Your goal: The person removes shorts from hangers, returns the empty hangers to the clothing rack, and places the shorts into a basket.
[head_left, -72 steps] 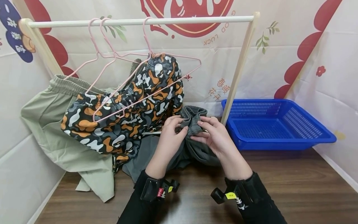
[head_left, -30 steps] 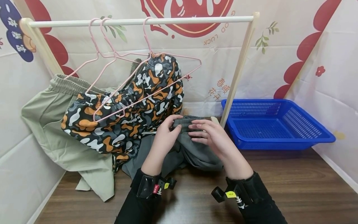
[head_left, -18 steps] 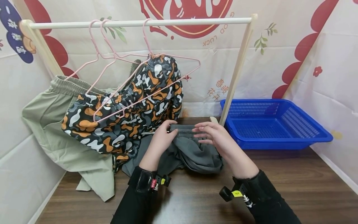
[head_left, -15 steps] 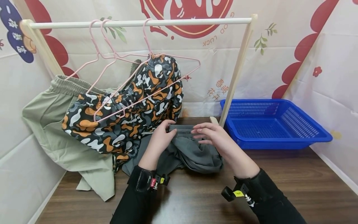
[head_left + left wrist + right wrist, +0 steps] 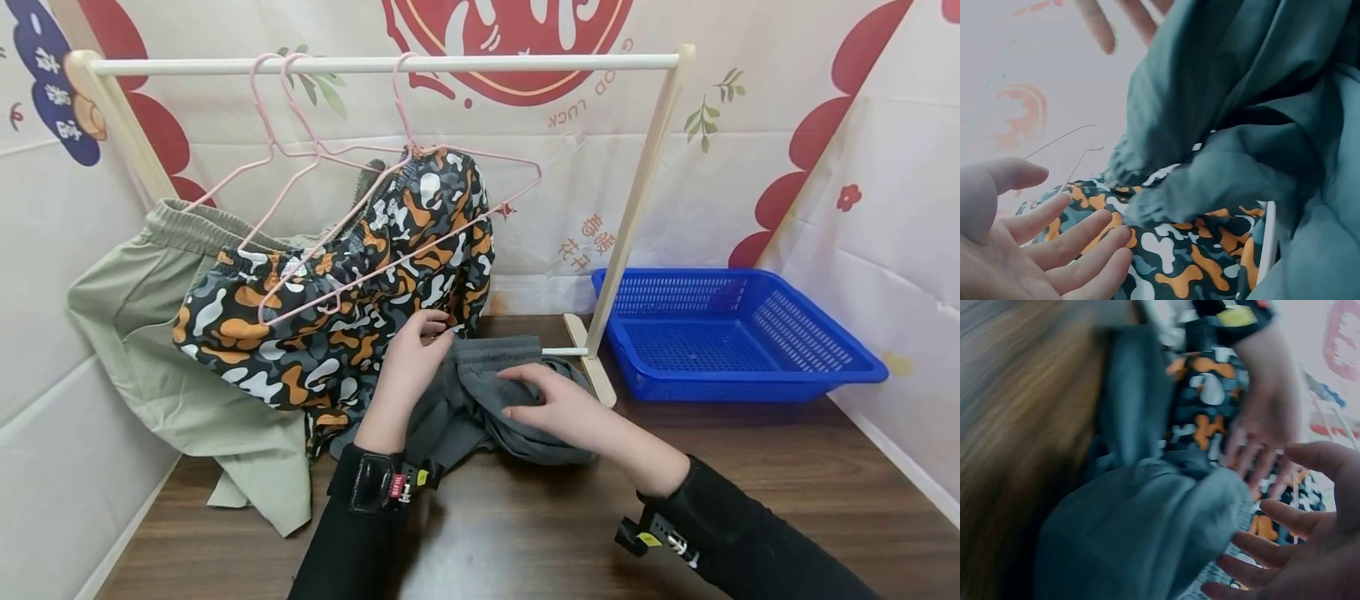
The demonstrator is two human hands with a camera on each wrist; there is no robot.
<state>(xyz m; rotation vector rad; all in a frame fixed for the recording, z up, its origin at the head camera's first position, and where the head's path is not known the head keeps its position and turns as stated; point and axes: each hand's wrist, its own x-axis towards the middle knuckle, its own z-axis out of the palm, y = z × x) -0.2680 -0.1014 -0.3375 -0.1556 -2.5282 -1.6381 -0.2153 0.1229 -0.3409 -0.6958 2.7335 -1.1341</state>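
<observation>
Dark grey elastic-waist pants [image 5: 498, 354] lie bunched on the table under the rack, the ribbed waistband flat and facing away. My left hand [image 5: 411, 358] hovers at the left end of that waistband, in front of camouflage-print pants [image 5: 300, 358]; its fingers are spread and hold nothing in the left wrist view. Over the grey cloth, below the waistband, is my right hand [image 5: 558, 404], thumb and fingers apart. In the right wrist view the right hand's fingers [image 5: 1266, 550] are extended beside the grey fabric, with nothing gripped.
A rack with a white rail [image 5: 480, 63] carries pink hangers [image 5: 397, 108], holding the camouflage pants and light green pants [image 5: 127, 308]. The rack's wooden foot [image 5: 592, 367] stands beside a blue plastic basket [image 5: 750, 383] on the right.
The grey waistband, earlier held bunched upright between both hands, now lies flat. My left hand has let go and shifted left; my right hand has dropped lower over the cloth.
</observation>
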